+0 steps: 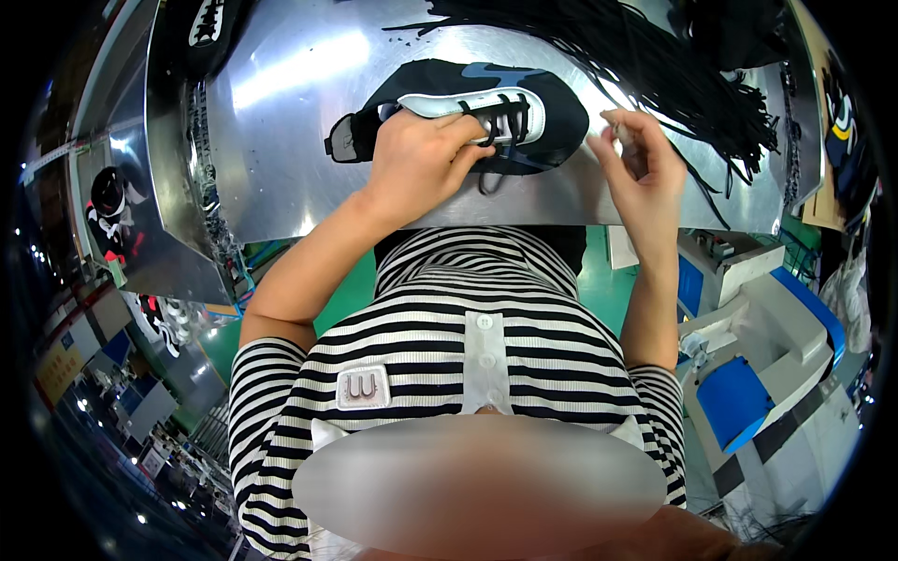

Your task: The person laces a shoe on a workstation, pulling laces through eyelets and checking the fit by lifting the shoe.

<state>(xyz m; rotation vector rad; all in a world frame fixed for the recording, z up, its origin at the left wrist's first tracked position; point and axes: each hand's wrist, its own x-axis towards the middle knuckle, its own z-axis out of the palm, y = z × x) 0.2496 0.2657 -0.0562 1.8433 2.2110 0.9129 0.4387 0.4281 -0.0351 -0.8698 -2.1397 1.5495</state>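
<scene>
A black shoe upper (pixel 561 122) with blue-grey trim and a white eyelet strip lies on the metal table, toe to the right. Black shoelace (pixel 510 120) crosses its front eyelets. My left hand (pixel 416 164) is closed over the upper's opening, thumb and forefinger pinched by the lace; what lies under the palm is hidden. To the right of the toe, apart from the upper, my right hand (pixel 645 164) is raised with thumb and forefinger brought together. Whatever is between those fingertips is too small to make out. A thin loop (pixel 488 184) hangs at the upper's near side.
A heap of black laces (pixel 692 103) spreads over the table's far right. Another dark shoe (pixel 206 23) sits at the far left. The metal table (pixel 281 178) has raised side edges. A grey-and-blue machine (pixel 776 327) stands at the lower right.
</scene>
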